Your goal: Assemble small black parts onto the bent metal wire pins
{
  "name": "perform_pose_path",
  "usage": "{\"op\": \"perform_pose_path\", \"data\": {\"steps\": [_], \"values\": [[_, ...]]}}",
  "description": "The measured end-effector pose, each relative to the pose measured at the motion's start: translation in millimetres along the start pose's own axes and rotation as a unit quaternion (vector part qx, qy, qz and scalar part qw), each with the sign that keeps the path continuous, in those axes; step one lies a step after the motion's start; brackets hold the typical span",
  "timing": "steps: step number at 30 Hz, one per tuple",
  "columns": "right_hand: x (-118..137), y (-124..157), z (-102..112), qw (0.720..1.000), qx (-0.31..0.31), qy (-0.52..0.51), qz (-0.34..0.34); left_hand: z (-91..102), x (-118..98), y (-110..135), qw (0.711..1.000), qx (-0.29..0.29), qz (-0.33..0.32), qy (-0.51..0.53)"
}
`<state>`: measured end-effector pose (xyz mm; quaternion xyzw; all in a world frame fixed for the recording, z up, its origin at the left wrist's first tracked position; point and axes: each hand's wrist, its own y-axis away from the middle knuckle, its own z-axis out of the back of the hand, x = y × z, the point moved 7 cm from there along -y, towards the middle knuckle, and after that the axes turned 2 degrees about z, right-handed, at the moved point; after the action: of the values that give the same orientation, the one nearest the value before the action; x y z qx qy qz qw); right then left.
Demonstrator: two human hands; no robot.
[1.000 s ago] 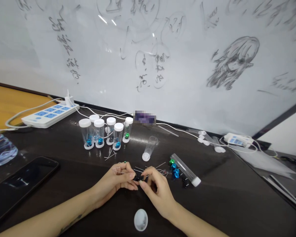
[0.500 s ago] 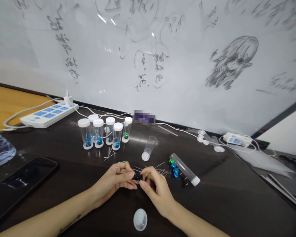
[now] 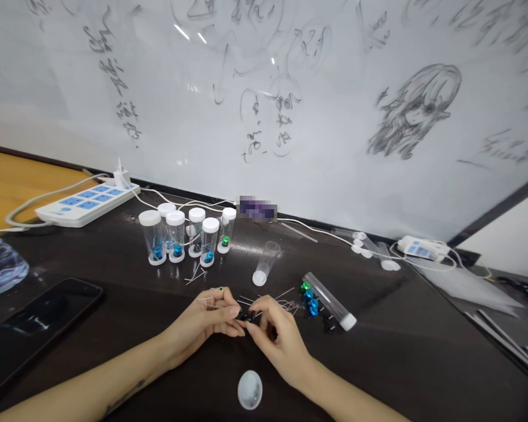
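A small black part [image 3: 245,316] is pinched between my two hands, partly covered by the fingertips. My left hand [image 3: 215,315] is closed on its left side, and a thin pale wire [image 3: 209,302] sticks out across those fingers. My right hand [image 3: 278,328] grips the part's right side with thumb and index finger. Behind the right hand lie several thin wires [image 3: 285,302]. To its right, a row of green and blue pieces [image 3: 310,300] and black pieces [image 3: 328,322] rests beside a clear tube [image 3: 331,302] with a white cap.
Several capped tubes [image 3: 175,237] stand at back left, near loose wires [image 3: 196,274]. An uncapped tube [image 3: 266,264] is mid-table. A round white lid [image 3: 250,390] lies in front. A phone [image 3: 39,328], bottle [image 3: 2,264] and power strip [image 3: 88,202] are left; a whiteboard [image 3: 193,146] stands behind.
My right thumb and fingers have shifted slightly on the black part. My left hand has hardly moved, and the things on the table are where they were.
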<state>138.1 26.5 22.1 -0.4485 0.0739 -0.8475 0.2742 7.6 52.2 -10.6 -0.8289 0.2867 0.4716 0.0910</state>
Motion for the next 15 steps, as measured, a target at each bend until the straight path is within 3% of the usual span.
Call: {"op": "perform_pose_path", "data": {"steps": [3,15], "values": [[1.9,0.8,0.1,1.000,-0.002,-0.017,0.019,-0.4,0.0,0.2,1.000,0.004,0.000,-0.002],[1.7,-1.4,1.0,1.000,0.007,-0.006,-0.012,-1.4,-1.9,0.3,1.000,0.002,0.002,0.004]]}}
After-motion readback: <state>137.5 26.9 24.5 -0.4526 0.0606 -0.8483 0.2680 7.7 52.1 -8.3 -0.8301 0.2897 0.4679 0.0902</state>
